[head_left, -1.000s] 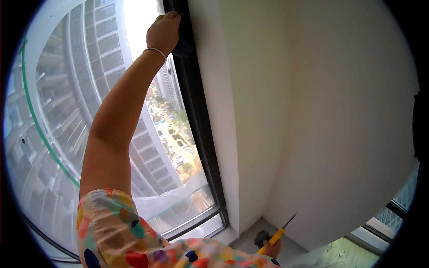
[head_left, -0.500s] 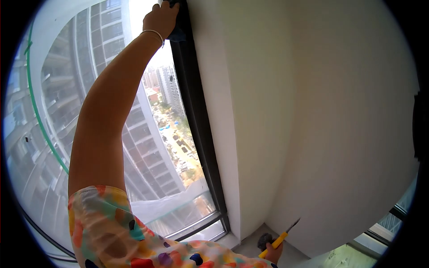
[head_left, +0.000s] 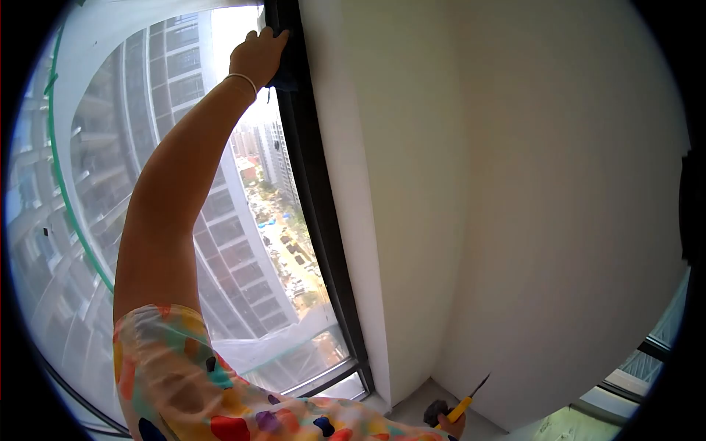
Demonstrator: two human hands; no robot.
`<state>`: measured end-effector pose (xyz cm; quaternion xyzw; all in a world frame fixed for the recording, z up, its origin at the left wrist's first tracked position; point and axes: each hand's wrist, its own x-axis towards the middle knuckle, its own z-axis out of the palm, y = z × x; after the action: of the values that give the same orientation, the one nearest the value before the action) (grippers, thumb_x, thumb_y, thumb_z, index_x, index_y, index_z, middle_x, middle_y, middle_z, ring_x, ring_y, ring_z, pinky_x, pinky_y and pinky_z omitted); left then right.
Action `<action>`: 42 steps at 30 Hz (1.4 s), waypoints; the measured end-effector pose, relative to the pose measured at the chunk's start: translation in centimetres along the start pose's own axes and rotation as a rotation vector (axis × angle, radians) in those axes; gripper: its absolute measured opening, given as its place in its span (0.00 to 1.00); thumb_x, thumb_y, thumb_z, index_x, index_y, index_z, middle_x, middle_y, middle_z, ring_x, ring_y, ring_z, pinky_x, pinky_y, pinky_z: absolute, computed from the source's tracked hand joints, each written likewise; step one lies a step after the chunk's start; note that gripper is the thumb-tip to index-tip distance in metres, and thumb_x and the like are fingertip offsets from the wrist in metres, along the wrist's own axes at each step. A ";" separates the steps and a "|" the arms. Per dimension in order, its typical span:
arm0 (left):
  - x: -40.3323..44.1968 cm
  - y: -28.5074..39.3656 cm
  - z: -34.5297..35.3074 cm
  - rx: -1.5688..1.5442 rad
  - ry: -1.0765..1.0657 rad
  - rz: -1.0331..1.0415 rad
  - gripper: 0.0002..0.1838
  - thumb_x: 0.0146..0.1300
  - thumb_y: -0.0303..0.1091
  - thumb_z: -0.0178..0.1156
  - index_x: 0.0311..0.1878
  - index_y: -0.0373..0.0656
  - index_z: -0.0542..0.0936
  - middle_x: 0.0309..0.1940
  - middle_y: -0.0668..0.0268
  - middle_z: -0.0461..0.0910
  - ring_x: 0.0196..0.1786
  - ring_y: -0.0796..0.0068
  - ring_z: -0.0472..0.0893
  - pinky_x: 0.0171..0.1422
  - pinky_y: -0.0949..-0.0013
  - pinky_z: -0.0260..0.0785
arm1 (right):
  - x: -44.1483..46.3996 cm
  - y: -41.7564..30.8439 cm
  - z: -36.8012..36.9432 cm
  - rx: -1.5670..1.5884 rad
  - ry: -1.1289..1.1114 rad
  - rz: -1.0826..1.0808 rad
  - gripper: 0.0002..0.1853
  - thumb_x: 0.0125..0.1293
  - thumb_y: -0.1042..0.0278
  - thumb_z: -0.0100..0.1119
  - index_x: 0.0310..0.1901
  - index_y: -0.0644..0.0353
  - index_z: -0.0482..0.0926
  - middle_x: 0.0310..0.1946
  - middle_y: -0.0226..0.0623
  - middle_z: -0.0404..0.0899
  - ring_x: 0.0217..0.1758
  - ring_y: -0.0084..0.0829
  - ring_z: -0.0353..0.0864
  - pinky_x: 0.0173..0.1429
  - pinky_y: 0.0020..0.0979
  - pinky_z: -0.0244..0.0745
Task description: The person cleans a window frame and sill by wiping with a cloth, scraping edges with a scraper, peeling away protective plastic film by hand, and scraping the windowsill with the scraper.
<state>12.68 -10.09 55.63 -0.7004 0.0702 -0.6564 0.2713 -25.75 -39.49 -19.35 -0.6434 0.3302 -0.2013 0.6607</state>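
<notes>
My left hand (head_left: 257,59) is raised high and closed on a dark cloth (head_left: 283,79), pressing it to the upper part of the black window frame (head_left: 316,154). A thin band circles that wrist. Low on the right, my right hand (head_left: 453,425) is wrapped round a yellow-handled scraper (head_left: 462,406) with a thin metal blade, seen nearly edge-on and pointing up right. Against the same hand sits a dark grey, fuzzy clump like steel wool (head_left: 439,413); whether the fingers hold it is unclear. Most of the right fingers are hidden.
A tall window pane (head_left: 243,279) lies left of the frame, with high buildings outside. A pale wall (head_left: 544,206) and its corner fill the right side. A green strip (head_left: 66,198) curves down the far left. Another window (head_left: 625,382) shows at lower right.
My left hand and the cloth have slid a little down along the window frame. My view has shifted slightly; the right hand still holds the scraper, slightly lower in view.
</notes>
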 end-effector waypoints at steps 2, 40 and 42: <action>3.2 -0.8 0.0 0.036 0.036 -0.088 0.24 0.64 0.29 0.54 0.64 0.57 0.69 0.48 0.60 0.77 0.49 0.58 0.80 0.45 0.62 0.80 | -0.9 -2.6 0.4 -0.078 -0.055 -0.023 0.17 0.54 0.61 0.70 0.36 0.60 0.73 0.17 0.31 0.70 0.18 0.26 0.66 0.23 0.32 0.65; -22.7 11.9 -1.6 -0.378 -0.159 0.101 0.25 0.59 0.26 0.51 0.62 0.39 0.68 0.41 0.56 0.77 0.44 0.57 0.79 0.43 0.62 0.76 | -7.3 -7.7 0.8 0.288 0.086 0.228 0.21 0.59 0.74 0.60 0.54 0.61 0.66 0.43 0.36 0.70 0.43 0.30 0.74 0.46 0.28 0.74; -28.4 14.7 -1.9 -0.404 -0.181 0.171 0.26 0.60 0.27 0.54 0.63 0.42 0.68 0.41 0.57 0.75 0.45 0.60 0.80 0.38 0.66 0.80 | -7.4 -8.5 0.6 0.289 0.068 0.186 0.20 0.61 0.74 0.59 0.55 0.60 0.66 0.43 0.36 0.70 0.42 0.29 0.74 0.45 0.29 0.75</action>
<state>11.04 -10.09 23.61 -0.7881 0.2342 -0.5382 0.1855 -29.19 -34.74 -9.73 -0.5014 0.3780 -0.2064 0.7504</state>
